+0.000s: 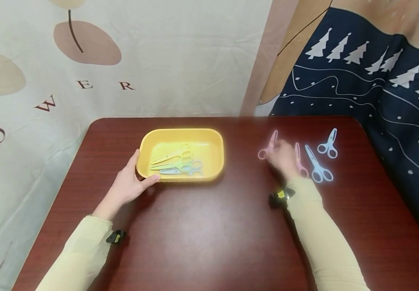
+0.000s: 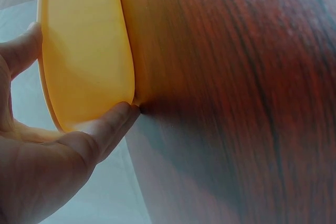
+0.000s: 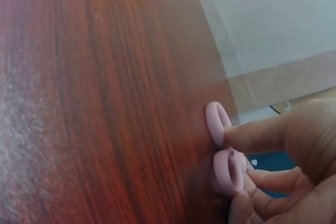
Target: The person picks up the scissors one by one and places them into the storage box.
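Note:
My left hand [image 1: 131, 182] holds the left end of a yellow plastic tray [image 1: 216, 176], thumb along the near wall and fingers around the outer side. In the left wrist view its fingers bend against the tray wall [image 2: 84, 61]. Inside the tray lie yellow scissors [image 1: 171, 156], yellow-green scissors [image 1: 169, 165] and blue scissors [image 1: 171, 171]. My right hand [image 1: 283, 158] pinches pink scissors [image 1: 272, 139] by the handles; in the right wrist view the thumb meets one handle loop [image 3: 215, 124] with fingers at the other. The hand partly hides the pinched scissors.
Right of my right hand lie a second pair of pink scissors [image 1: 302, 171], long blue scissors [image 1: 315, 163] and smaller blue scissors [image 1: 331, 143]. All rest on a dark red wood-grain table [image 1: 209, 226]. Printed cloth [image 1: 194, 60] hangs behind the far edge.

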Demonstrator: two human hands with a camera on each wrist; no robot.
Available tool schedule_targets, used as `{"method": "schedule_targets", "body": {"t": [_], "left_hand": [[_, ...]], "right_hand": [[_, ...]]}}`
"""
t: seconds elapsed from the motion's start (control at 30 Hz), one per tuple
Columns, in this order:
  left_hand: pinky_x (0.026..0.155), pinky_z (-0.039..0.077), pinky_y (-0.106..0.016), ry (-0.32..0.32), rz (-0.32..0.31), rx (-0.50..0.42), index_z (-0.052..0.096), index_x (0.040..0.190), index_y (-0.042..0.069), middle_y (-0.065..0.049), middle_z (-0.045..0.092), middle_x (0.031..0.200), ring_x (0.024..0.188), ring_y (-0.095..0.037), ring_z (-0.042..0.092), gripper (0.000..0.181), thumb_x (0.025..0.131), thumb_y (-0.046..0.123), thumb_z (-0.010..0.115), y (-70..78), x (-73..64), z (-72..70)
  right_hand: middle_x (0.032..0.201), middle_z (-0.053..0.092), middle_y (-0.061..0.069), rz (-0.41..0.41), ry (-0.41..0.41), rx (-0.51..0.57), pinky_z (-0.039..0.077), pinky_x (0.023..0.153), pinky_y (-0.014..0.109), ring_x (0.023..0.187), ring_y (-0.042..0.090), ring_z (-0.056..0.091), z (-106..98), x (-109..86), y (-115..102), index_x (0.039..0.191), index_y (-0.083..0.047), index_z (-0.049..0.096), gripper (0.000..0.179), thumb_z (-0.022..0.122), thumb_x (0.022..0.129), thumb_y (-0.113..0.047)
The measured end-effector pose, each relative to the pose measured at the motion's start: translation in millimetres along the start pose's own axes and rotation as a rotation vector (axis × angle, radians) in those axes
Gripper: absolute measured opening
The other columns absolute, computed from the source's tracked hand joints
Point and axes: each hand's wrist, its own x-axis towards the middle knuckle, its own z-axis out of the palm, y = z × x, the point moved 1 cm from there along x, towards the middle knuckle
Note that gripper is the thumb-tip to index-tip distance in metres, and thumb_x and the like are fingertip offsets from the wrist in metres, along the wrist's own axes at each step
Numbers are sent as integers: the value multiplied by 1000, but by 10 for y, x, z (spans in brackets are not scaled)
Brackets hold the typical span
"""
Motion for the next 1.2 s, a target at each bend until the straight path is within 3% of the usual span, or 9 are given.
{"method": "schedule_targets", "body": {"t": [0.17, 0.33, 0.43, 0.57, 0.67, 0.8, 0.97, 1.2], "left_hand": [[116, 31, -65, -6, -4, 2, 3, 163, -5, -33, 20, 166, 147, -52, 32, 114, 92, 42, 78, 4, 9, -5], [116, 30, -66, -12, -7, 5, 3, 163, -5, -32, 19, 166, 148, -51, 31, 114, 92, 43, 78, -12, 16, -2], [116, 30, -65, -9, -4, 6, 3, 163, -6, -33, 19, 166, 148, -51, 31, 114, 92, 43, 78, -13, 18, -4], [116, 30, -65, -7, -2, 11, 4, 163, -6, -33, 19, 166, 148, -52, 30, 114, 92, 43, 78, -17, 17, -8], [117, 29, -66, -8, -7, 8, 3, 163, -5, -32, 18, 166, 149, -51, 30, 114, 92, 42, 78, -19, 12, -8], [117, 29, -66, -9, -10, 10, 2, 163, -5, -32, 18, 166, 149, -51, 30, 114, 92, 43, 78, -16, 10, -10], [117, 29, -65, 1, -6, 2, 4, 163, -5, -32, 19, 166, 148, -51, 30, 113, 91, 41, 78, -14, 5, -19], [116, 30, -66, 7, 0, -1, 5, 163, -5, -32, 20, 166, 148, -51, 31, 113, 91, 41, 78, -10, 0, -22]], "right_hand": [[102, 79, 11, 11, 21, 7, 37, 113, 61, 108, 34, 68, -21, -6, -21, 113, -9, 76, 50, 42, 109, -46], [100, 78, 10, 64, 23, 29, 48, 100, 56, 99, 32, 68, -36, -19, -26, 108, -11, 77, 66, 33, 107, -60], [99, 77, 8, 87, 13, 33, 49, 96, 55, 97, 31, 66, -50, -13, -13, 106, -13, 77, 71, 29, 105, -65], [97, 76, 7, 81, 6, 47, 50, 89, 50, 94, 30, 65, -42, -20, 19, 102, -15, 76, 45, 47, 105, -49], [96, 75, 8, 48, 19, 43, 51, 84, 45, 92, 30, 63, -25, -38, 30, 101, -13, 74, 24, 60, 100, -32], [104, 73, 12, 52, 40, 69, 52, 88, 47, 97, 32, 62, -17, -66, 17, 109, -10, 72, 23, 63, 98, -28], [125, 68, 17, 76, 48, 158, 51, 101, 53, 113, 36, 59, -5, -102, 16, 130, -6, 65, 37, 67, 97, -21], [120, 72, 17, 25, 98, 193, 46, 108, 53, 115, 36, 62, -17, -93, 46, 125, -6, 68, 34, 71, 94, -19]]}}
